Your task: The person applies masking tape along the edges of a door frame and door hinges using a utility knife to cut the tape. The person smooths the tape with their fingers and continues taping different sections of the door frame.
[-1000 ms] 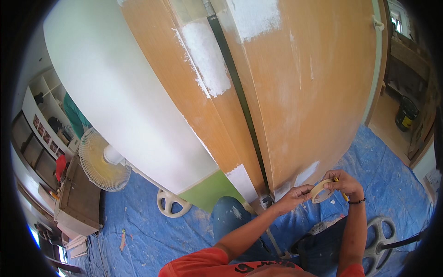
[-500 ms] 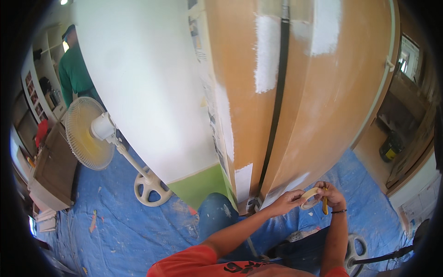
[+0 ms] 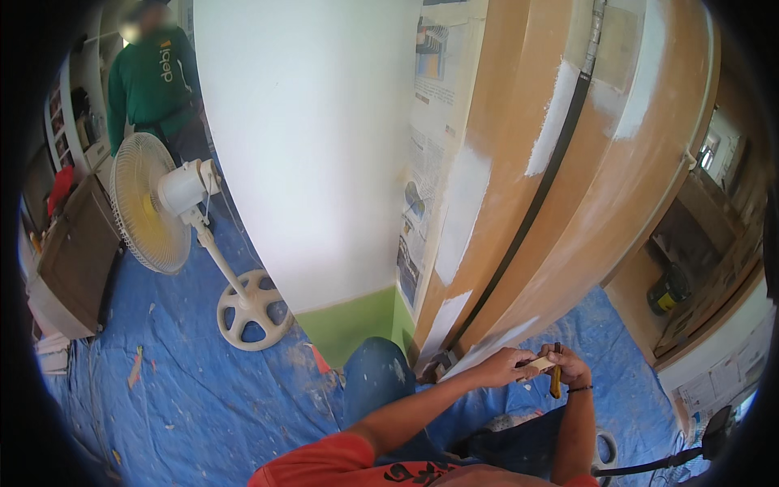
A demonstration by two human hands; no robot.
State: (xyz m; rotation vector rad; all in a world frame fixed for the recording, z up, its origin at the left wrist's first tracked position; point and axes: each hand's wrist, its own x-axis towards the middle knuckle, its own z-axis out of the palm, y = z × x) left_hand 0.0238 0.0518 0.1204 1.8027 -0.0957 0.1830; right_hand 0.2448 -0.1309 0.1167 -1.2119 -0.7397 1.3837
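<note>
My left hand [image 3: 505, 369] is closed on a roll of cream masking tape [image 3: 539, 365], which is seen nearly edge-on between my two hands. My right hand [image 3: 573, 367] meets the roll's other side with its fingertips. It also grips a yellow and black cutter knife [image 3: 556, 383] that hangs down from its fingers. Behind my hands rises a wooden panel [image 3: 560, 227] with white patches and a dark strip [image 3: 531, 211] running down it. Newspaper [image 3: 422, 178] is taped along the panel's left side.
A pedestal fan [image 3: 150, 203] stands at left on a blue, paint-stained sheet [image 3: 187, 398]. Behind it is a person in a green top [image 3: 154, 81]. A white wall [image 3: 316, 146] with a green lower band [image 3: 345, 321] faces me. A dark bucket [image 3: 669, 290] sits at right.
My view has turned left, so the panel and fan appear shifted. The tape roll has been turned from ring-side to edge-on between my hands. The knife stays in my right hand.
</note>
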